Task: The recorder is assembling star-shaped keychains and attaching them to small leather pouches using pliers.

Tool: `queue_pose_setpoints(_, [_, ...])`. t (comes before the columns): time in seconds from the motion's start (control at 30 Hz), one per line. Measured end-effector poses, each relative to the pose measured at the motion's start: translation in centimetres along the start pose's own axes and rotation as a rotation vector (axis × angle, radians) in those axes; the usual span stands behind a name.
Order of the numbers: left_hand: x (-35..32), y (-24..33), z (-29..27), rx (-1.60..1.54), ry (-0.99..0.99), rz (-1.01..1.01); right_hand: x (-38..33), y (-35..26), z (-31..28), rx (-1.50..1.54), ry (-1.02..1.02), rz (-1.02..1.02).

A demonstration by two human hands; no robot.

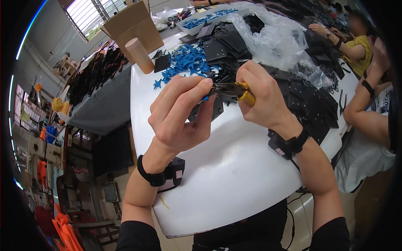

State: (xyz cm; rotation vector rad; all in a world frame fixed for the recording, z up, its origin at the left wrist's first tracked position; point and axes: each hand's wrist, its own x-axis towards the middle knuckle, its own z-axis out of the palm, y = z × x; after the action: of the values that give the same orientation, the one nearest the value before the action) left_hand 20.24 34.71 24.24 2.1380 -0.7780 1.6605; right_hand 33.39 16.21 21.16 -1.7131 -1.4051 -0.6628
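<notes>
Pliers: the dark-metal pliers with yellow-covered handles (229,89) are lying in the right hand's grip, to the right of and nearer the wearer than the landmark, the heap of bright blue star-shaped pieces (188,60); their tips are pointing left, toward the other hand's fingertips.
Pliers' handling: they are looking stiff, solid and fairly weighty for their size; the yellow handles are offering the surer hold, the bare metal probably the more slippery one.
Small blue piece: a small, mostly hidden blue piece (205,99) is showing between the left fingers, just nearer the wearer than the heap; it is seeming light and easily dropped, so its edge is suiting a fingertip pinch. Whether the pliers are touching it, I cannot tell.
Left hand: the left hand (178,112) is pinching that piece with thumb and fingertips, its back turned up and its wrist rising from the lower left of the heap.
Right hand: the right hand (264,97) is clenching around the yellow handles, knuckles up, to the right of the heap, its forearm slanting inward.
Counter: the smooth white counter (234,159) is carrying the heap, with flat black rectangular pieces (310,100) spreading to its right and a crumpled clear plastic bag (272,37) lying beyond them.
</notes>
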Motion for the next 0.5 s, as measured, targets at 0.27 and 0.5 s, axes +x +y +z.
queue_pose_setpoints(0.27, [-0.01, -0.28, -0.15, 0.042, -0.002, -0.004, -0.25, -0.18, -0.17, 0.037, -0.117, 0.098])
queue_pose_setpoints(0.5, [0.07, -0.27, -0.29, 0.043, 0.014, -0.022, -0.26, -0.04, 0.06, 0.016, -0.091, 0.079])
